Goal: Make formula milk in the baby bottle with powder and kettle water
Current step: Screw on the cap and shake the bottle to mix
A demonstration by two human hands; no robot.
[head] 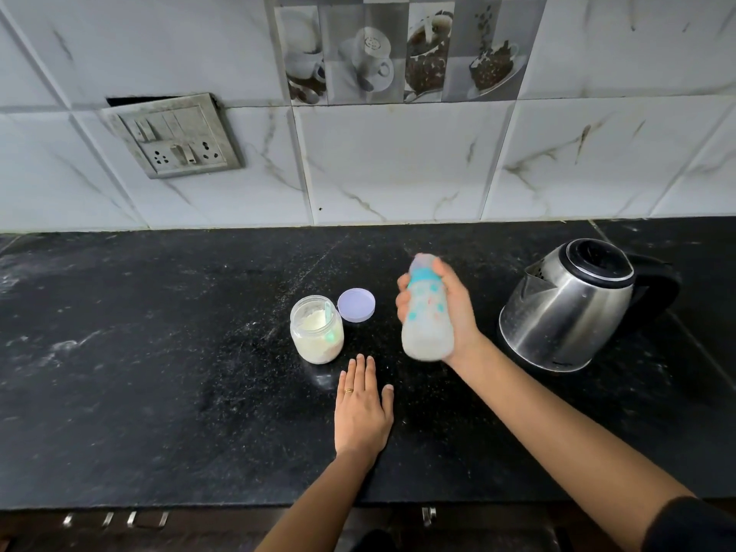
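— What's in your hands?
— My right hand (458,312) curls round the cloudy plastic baby bottle (428,316), blurred, teal-collared, between the clear round powder jar (316,330) and the steel kettle (569,308).
— The other?
— My left hand (362,408) lies flat, fingers straight, on the speckled black stone countertop (159,352), under marbled white wall tiles (398,165).

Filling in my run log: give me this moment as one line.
right hand: grips capped baby bottle, milky, blurred; left hand: flat on counter; powder jar: open, lid beside it; kettle: standing right of bottle
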